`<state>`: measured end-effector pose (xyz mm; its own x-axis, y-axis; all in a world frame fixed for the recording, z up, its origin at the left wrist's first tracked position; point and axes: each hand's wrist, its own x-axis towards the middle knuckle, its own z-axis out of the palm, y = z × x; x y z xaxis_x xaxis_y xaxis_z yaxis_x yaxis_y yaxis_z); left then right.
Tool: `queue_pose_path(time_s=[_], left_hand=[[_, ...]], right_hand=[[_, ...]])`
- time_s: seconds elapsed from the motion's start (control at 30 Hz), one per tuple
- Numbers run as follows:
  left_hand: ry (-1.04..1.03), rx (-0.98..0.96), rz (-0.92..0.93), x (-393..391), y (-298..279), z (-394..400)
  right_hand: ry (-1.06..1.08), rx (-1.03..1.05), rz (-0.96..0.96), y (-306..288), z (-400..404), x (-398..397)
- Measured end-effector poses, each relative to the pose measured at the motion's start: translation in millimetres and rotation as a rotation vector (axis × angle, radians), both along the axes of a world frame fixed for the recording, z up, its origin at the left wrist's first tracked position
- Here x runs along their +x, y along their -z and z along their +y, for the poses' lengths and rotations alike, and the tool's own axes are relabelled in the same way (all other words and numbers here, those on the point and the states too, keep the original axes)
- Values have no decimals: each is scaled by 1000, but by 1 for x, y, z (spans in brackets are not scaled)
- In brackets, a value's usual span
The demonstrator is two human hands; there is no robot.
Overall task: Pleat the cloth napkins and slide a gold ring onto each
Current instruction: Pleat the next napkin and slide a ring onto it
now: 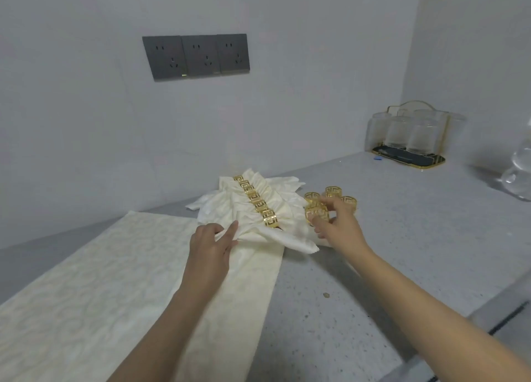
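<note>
Gold openwork metal napkin ring sits in my right hand, pinched between the curled fingertips and thumb just above the grey speckled stone counter. Three more loose gold rings stand on the counter right behind that hand, close together. My left hand is to the left, with its fingers curled round a fold of the nearest cream patterned pleated napkin. That napkin is the nearest of a row of ringed cream napkins running away toward the far wall, their gold bands lined up one after another. Under my left forearm a flat cream cloth is spread over the near left of the counter. Far right, a gold wire rack of clear glasses stands by the wall, with grey wall sockets above the napkins.
</note>
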<state>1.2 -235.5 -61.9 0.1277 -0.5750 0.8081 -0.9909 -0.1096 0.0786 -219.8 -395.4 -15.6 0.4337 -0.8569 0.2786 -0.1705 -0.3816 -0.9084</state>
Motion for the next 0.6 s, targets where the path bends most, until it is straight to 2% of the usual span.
queue_pose_path(time_s=[0.1, 0.23, 0.6], left_hand=[[-37, 0, 23, 3, -1, 25], [-75, -6, 40, 5, -5, 52], [-78, -35, 37, -2, -16, 112]], right_hand=[[-102, 180, -161, -7, 31, -14], [-211, 257, -169, -4, 64, -28], [-369, 235, -48, -6, 131, -16]])
